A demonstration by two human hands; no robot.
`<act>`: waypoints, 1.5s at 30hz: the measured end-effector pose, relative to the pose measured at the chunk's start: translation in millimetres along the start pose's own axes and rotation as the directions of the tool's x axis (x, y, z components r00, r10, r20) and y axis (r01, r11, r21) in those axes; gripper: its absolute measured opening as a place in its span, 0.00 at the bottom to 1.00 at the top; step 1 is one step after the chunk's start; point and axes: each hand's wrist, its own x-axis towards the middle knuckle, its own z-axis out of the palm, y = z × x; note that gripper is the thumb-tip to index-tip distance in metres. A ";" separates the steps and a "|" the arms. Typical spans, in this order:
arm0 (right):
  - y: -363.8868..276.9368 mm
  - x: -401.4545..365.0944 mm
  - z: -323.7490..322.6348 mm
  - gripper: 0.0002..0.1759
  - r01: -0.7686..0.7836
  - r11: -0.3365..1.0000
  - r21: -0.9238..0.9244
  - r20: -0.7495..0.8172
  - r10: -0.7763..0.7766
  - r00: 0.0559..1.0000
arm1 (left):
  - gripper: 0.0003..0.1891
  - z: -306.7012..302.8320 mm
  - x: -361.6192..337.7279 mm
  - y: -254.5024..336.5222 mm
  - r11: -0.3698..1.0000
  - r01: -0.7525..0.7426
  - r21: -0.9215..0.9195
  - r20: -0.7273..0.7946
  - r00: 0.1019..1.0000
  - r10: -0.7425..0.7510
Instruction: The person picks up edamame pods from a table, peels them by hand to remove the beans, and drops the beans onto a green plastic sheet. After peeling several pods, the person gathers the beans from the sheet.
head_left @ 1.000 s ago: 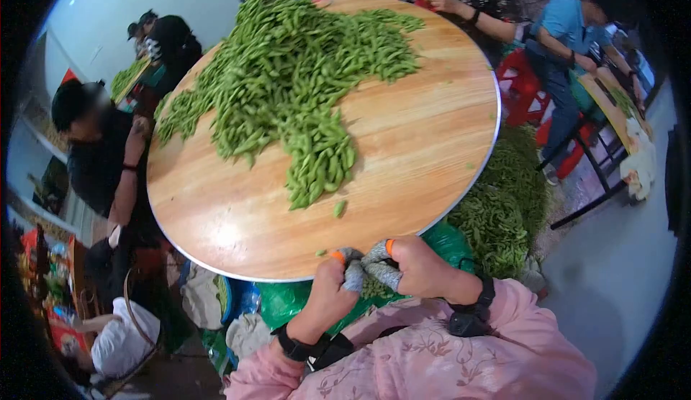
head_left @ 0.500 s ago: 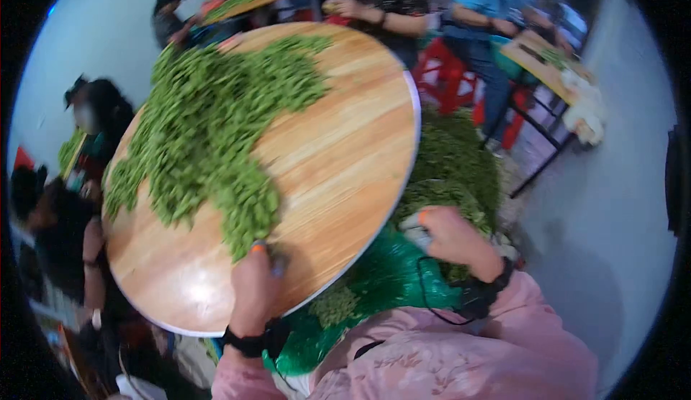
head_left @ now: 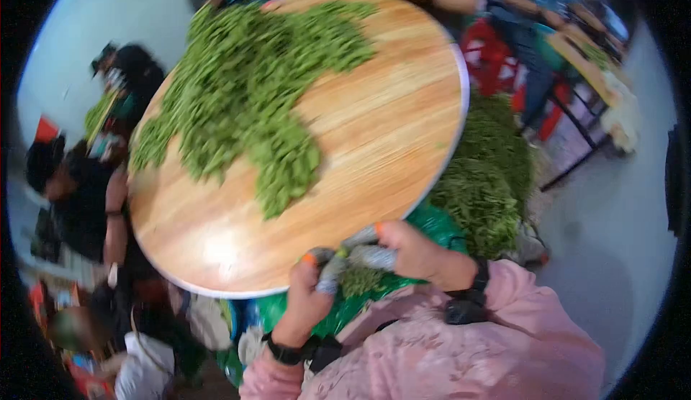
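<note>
My left hand (head_left: pixel 308 301) and my right hand (head_left: pixel 414 255) meet just past the near edge of the round wooden table (head_left: pixel 381 148). Grey wrappings with orange bands cover several of my fingertips. Both hands pinch a small green piece (head_left: pixel 342 253), perhaps a pod; blur hides its exact kind. On the table's far left half spreads a heap of green pod-like pieces (head_left: pixel 245 91), with a tongue of it reaching towards me. Below my hands, small green bits (head_left: pixel 360 280) lie on a green plastic sheet or bag (head_left: pixel 435 224) by my lap.
A large pile of greenery (head_left: pixel 486 177) is on the floor right of the table. A person in black (head_left: pixel 90 209) sits at the left. Across the table, a person in blue (head_left: pixel 529 4) works at a smaller table (head_left: pixel 586 62). Red stools (head_left: pixel 489 58) stand between.
My left hand has left the heap's near tip and come to my right hand at the table edge. A small green piece is now between them. The view has shifted.
</note>
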 end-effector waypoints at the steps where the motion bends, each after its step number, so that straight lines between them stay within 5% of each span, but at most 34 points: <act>1: -6.1 -1.1 0.6 0.10 -0.063 0.998 0.007 0.026 0.063 0.998 | 0.05 -2.0 -1.8 -2.8 0.999 -0.050 -0.020 0.045 0.998 0.051; 3: -16.1 -1.4 1.9 0.09 -0.145 0.986 0.082 0.094 0.137 0.986 | 0.04 -4.6 -6.0 -4.0 0.993 0.036 -0.114 0.040 0.999 -0.031; 7: -23.6 -2.5 5.2 0.08 -0.247 0.964 0.095 0.102 0.238 0.966 | 0.05 -3.8 -9.7 -7.3 0.989 -0.047 -0.138 0.098 0.993 0.061; 12: -23.5 -4.1 6.3 0.07 -0.186 0.981 0.053 0.062 0.183 0.981 | 0.07 -7.3 -8.6 2.9 0.982 -0.164 0.092 0.110 0.982 0.154; 22: -5.6 -3.6 1.5 0.04 -0.143 0.979 -0.142 -0.019 0.142 0.990 | 0.07 -0.2 -10.1 2.0 0.993 -0.025 -0.118 0.142 0.989 0.042; 24: -3.3 -2.1 1.9 0.04 -0.158 0.980 -0.123 -0.026 0.156 0.987 | 0.08 2.0 -11.9 7.1 0.896 -0.125 0.425 0.099 0.991 0.091; 28: -5.5 -1.5 5.2 0.03 -0.110 0.990 -0.082 -0.023 0.109 0.994 | 0.09 4.9 -11.3 -2.4 0.654 -0.280 0.703 0.128 0.954 0.271; 31: -8.1 -1.5 7.5 0.03 -0.055 0.996 -0.072 -0.021 0.054 0.998 | 0.06 7.6 -11.1 -7.6 0.774 -0.315 0.549 0.047 0.936 0.348; 33: -6.9 -2.8 7.6 0.03 -0.029 0.996 -0.082 -0.019 0.028 0.999 | 0.07 9.0 -12.3 -6.3 0.977 -0.181 0.117 -0.100 0.976 0.193; 34: -5.4 -3.0 6.8 0.03 -0.022 0.994 -0.111 -0.001 0.022 1.000 | 0.07 6.1 -11.9 -4.7 0.977 -0.179 0.117 -0.104 0.976 0.191; 36: -4.2 -2.6 5.0 0.04 -0.014 0.991 -0.136 0.028 0.018 0.999 | 0.05 -2.1 -11.7 -1.3 0.988 0.052 -0.145 0.049 0.998 -0.045; 39: -5.1 -1.7 2.9 0.05 -0.008 0.959 -0.282 0.078 0.031 0.996 | 0.08 -4.3 -12.2 1.7 0.990 0.062 -0.125 0.147 0.988 -0.043; 45: -20.0 -2.9 7.8 0.06 0.048 0.917 -0.396 0.103 -0.008 0.995 | 0.08 3.0 -15.5 -11.2 0.997 0.004 -0.083 0.103 0.995 0.004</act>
